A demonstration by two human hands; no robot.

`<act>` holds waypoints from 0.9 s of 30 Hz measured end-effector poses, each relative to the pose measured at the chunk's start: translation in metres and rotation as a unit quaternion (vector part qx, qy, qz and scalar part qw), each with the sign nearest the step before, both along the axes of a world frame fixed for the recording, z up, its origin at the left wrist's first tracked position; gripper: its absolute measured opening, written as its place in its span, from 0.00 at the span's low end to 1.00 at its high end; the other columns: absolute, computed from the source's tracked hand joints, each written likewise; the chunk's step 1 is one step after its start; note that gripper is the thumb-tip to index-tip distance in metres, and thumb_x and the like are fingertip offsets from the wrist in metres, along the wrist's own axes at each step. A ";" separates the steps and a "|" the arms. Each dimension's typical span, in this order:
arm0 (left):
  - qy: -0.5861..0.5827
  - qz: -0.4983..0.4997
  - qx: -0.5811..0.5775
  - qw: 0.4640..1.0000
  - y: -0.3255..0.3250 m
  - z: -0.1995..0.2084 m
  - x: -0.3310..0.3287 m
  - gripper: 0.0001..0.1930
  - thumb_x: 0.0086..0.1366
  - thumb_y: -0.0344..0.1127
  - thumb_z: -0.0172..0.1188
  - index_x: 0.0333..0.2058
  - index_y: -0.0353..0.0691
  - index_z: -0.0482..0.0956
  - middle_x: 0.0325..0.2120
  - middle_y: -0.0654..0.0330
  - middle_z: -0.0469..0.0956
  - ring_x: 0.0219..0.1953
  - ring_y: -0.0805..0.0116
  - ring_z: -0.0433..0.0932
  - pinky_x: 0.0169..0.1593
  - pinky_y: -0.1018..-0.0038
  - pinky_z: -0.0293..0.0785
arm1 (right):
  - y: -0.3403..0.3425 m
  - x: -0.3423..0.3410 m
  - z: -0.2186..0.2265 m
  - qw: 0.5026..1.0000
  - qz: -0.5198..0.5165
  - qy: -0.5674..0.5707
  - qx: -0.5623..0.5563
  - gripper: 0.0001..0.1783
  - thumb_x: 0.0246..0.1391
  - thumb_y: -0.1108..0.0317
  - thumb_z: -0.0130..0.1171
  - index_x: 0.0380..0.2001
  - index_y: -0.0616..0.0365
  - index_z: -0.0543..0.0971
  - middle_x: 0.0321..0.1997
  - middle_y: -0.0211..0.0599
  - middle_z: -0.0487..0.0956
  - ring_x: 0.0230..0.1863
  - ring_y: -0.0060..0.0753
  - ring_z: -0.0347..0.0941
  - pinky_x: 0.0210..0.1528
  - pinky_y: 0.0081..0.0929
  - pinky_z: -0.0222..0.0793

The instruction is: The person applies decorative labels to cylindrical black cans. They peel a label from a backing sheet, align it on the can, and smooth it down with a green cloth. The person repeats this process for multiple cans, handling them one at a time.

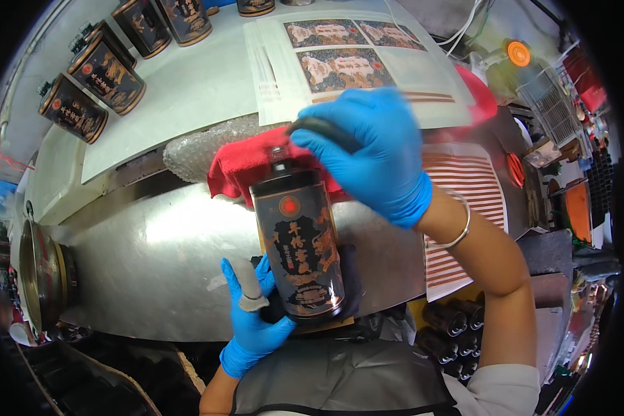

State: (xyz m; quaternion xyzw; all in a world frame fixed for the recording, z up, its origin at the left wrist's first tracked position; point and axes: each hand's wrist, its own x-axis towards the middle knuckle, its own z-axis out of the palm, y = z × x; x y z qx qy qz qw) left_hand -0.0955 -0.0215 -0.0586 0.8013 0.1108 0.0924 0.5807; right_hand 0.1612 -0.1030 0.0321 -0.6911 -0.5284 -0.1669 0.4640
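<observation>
A black bottle (301, 253) with a dark decal, gold-brown pattern and red seal leans on a dark pad in front of me. Its neck points away from me. My left hand (253, 326), in a blue glove with a grey cover on one finger, is beside the bottle's lower left. Its fingers are spread and the thumb is at the base; I see no firm grip. Above the neck, my blue-gloved right hand (378, 149) is closed around a dark, rounded object (324, 130), slightly blurred. A red cloth (246, 163) lies behind the bottle.
Several similar black bottles (107, 76) stand at the far left. Decal sheets (343, 66) lie on the white board at the back. Bubble wrap (208, 147) is by the red cloth; a brown-striped sheet (461, 201) lies right. A metal basin (43, 274) stands left.
</observation>
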 end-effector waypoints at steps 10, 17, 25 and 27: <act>0.092 0.043 0.099 0.990 -0.015 0.039 0.022 0.48 0.46 0.58 0.66 0.61 0.41 0.55 0.58 0.59 0.62 0.65 0.57 0.51 0.62 0.46 0.09 | 0.005 -0.001 -0.004 0.998 -0.026 0.061 0.011 0.07 0.42 0.63 0.58 0.18 0.54 0.78 0.20 0.39 0.75 0.21 0.42 0.71 0.25 0.37 0.64; 0.091 0.083 0.173 0.977 -0.026 0.029 0.011 0.49 0.44 0.53 0.70 0.61 0.42 0.55 0.59 0.57 0.62 0.64 0.55 0.55 0.63 0.48 0.10 | 0.010 -0.062 0.004 0.938 0.026 -0.212 -0.274 0.05 0.32 0.65 0.58 0.15 0.53 0.75 0.16 0.34 0.71 0.18 0.38 0.67 0.29 0.34 0.62; -0.005 0.103 0.072 0.992 -0.020 0.024 0.003 0.45 0.45 0.41 0.71 0.60 0.35 0.59 0.58 0.53 0.62 0.61 0.55 0.59 0.66 0.53 0.28 | -0.020 -0.070 0.011 0.959 0.135 -0.207 -0.136 0.05 0.40 0.63 0.57 0.22 0.50 0.74 0.17 0.31 0.66 0.21 0.33 0.65 0.29 0.31 0.62; -0.011 0.133 -0.161 0.978 -0.015 0.020 0.008 0.45 0.45 0.36 0.72 0.60 0.31 0.58 0.57 0.51 0.63 0.60 0.56 0.62 0.66 0.58 0.42 | -0.042 -0.115 -0.001 0.953 0.209 -0.157 -0.152 0.05 0.42 0.62 0.56 0.23 0.50 0.73 0.15 0.28 0.63 0.20 0.29 0.64 0.31 0.27 0.62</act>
